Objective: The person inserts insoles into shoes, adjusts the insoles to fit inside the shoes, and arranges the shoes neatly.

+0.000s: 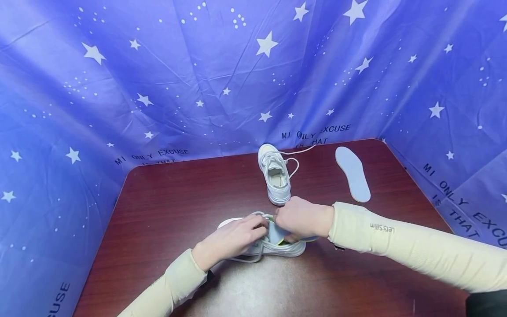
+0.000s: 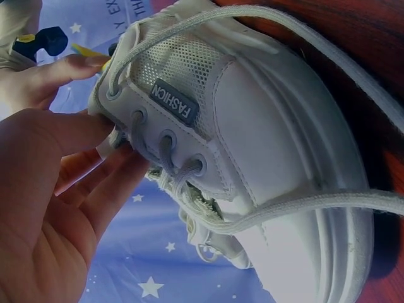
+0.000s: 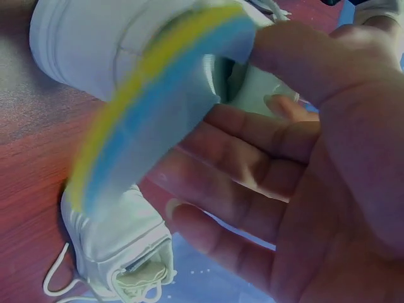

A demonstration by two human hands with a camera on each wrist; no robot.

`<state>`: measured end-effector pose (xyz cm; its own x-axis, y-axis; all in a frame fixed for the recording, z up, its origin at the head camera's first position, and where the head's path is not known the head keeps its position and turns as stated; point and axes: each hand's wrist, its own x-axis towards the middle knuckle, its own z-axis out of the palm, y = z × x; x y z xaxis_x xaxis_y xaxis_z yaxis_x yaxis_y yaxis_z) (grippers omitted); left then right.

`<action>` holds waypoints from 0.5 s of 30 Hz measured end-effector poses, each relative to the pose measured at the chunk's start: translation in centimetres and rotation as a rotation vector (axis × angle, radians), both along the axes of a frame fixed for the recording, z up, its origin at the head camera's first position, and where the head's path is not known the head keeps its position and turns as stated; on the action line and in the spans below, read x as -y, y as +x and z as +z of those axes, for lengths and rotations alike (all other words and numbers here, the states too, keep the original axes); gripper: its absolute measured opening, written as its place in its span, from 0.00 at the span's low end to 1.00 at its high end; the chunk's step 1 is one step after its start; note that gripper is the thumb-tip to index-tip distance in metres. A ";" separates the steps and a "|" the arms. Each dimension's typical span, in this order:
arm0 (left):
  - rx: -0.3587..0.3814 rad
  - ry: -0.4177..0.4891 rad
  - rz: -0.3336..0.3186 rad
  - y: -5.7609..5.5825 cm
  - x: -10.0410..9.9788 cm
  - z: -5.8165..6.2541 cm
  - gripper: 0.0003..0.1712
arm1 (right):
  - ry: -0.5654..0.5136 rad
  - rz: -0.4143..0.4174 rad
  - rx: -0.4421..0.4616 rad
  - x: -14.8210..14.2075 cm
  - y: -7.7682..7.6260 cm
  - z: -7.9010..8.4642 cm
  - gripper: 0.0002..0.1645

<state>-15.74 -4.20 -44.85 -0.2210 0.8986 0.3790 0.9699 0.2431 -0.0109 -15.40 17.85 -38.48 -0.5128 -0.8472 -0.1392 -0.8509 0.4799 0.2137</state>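
A white lace-up shoe lies across the table with its toe to the left. My left hand grips the edge of its lacing; in the left wrist view, the thumb and fingers pinch the shoe's eyelet flap. Over the shoe's opening, my right hand holds an insole, its front part inside the shoe. Yellow and blue layers show along the edge of this insole in the right wrist view, where the thumb and fingers pinch it. How deep it reaches is hidden.
Behind stands a second white shoe, its laces loose, its opening toward me. A pale flat insole rests at the table's back right. Star-printed blue cloth hangs around the dark red table.
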 end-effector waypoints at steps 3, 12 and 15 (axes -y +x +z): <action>0.002 -0.003 0.001 0.0 0.0 0.0 0.09 | -0.028 0.023 -0.028 -0.1 -0.1 -0.4 0.16; -0.002 -0.013 0.005 0.0 -0.1 0.0 0.10 | -0.069 0.042 -0.045 0.1 0.0 -1.1 0.15; -0.006 -0.011 0.006 0.0 -0.1 0.0 0.10 | -0.062 0.035 -0.053 0.2 0.0 -1.2 0.15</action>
<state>-15.72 -4.09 -44.81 -0.2236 0.9017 0.3701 0.9685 0.2483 -0.0200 -15.36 17.65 -39.69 -0.4880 -0.8708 -0.0595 -0.8556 0.4637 0.2301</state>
